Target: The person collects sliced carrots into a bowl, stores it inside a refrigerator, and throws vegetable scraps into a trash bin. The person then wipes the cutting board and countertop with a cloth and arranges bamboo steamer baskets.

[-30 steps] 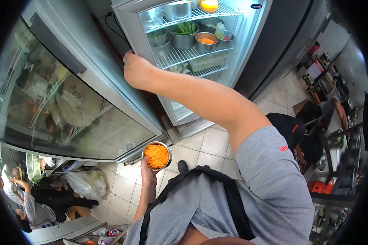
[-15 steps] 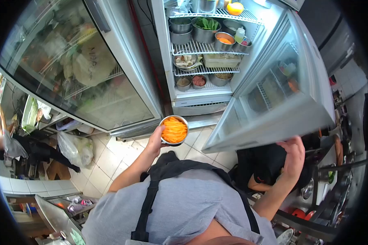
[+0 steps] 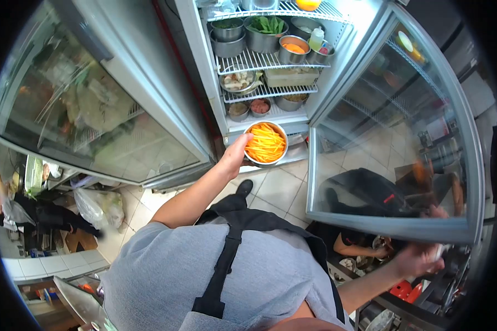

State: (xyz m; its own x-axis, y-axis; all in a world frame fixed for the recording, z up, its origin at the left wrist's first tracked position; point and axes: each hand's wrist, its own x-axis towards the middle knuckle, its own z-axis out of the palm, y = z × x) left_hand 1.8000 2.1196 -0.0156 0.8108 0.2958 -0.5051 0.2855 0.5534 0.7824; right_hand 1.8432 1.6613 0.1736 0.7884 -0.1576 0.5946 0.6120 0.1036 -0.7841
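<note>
One round, silvery metal bowl [image 3: 286, 148], heaped with thin orange shreds [image 3: 266, 143], is near centre, toward one o'clock, gripped in the left hand's [image 3: 236, 158] fingers. At twelve, three small round metal bowls [image 3: 260, 114] sit low inside the lit white fridge [image 3: 204, 55]. At four, the blurred right hand [image 3: 417, 260] is near the framed glass door [image 3: 364, 149]; I cannot tell its fingers' state.

At the left, a glass-fronted refrigerator [image 3: 143, 77] is filled with bagged goods [image 3: 102, 105]. A translucent plastic bag [image 3: 99, 207] is rested on the tiled floor [image 3: 270, 190]. 1 person [image 3: 49, 215] is seen at far left, and 1 co-worker [image 3: 352, 238] (partly hidden) at lower right.
</note>
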